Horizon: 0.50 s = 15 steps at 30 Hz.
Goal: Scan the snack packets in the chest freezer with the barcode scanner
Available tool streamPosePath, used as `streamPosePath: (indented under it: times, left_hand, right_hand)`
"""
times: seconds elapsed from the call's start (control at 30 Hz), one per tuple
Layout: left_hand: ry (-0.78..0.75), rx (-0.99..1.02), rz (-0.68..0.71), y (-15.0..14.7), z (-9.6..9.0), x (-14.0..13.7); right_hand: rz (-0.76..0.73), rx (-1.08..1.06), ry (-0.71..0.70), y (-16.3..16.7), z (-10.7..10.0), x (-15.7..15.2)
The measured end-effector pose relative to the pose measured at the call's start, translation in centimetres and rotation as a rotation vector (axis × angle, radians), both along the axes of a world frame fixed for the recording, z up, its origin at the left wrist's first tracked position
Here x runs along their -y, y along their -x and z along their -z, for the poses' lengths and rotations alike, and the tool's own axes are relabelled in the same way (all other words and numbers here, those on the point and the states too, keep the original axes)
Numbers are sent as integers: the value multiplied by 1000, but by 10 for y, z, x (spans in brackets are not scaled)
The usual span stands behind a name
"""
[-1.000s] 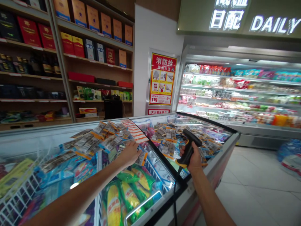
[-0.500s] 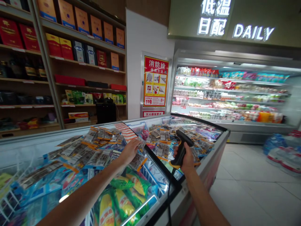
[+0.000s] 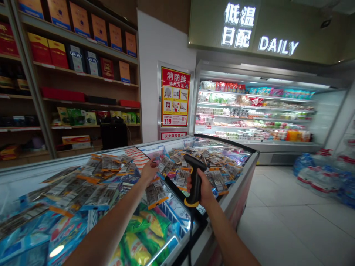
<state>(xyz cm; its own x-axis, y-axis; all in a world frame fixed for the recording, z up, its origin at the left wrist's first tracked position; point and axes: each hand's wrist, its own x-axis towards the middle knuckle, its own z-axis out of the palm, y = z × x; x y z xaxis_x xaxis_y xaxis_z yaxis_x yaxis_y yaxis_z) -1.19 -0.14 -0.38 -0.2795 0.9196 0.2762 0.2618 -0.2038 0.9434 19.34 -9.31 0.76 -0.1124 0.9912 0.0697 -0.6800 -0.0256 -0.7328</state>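
My right hand (image 3: 205,189) is wrapped round the grip of a black and yellow handheld barcode scanner (image 3: 195,180). Its head points left towards my other hand, and its cable runs down over the freezer edge. My left hand (image 3: 149,171) has its fingers closed on the near edge of a small clear snack packet (image 3: 165,164), over the black divider of the chest freezer. Many similar packets with orange and blue edges (image 3: 94,186) lie spread on the glass to the left. More packets (image 3: 219,181) lie beyond the scanner.
Under the glass of the chest freezer (image 3: 242,181) are green and yellow bags (image 3: 138,245). Wooden shelves (image 3: 83,79) with boxed goods stand behind at left. A lit refrigerated display (image 3: 255,147) stands at the back, and bottled water packs (image 3: 310,177) sit on the right floor.
The view has turned a little to the right. The scanner has come closer to my left hand, its head now level with the packet held there.
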Motion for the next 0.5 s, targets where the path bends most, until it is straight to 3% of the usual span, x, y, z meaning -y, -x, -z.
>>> streamPosePath:
  times: [0.5]
  left_hand:
    - [-75,25,-35,-16,-12,0]
  right_hand:
    - [-147,-72,53,-4,0,0]
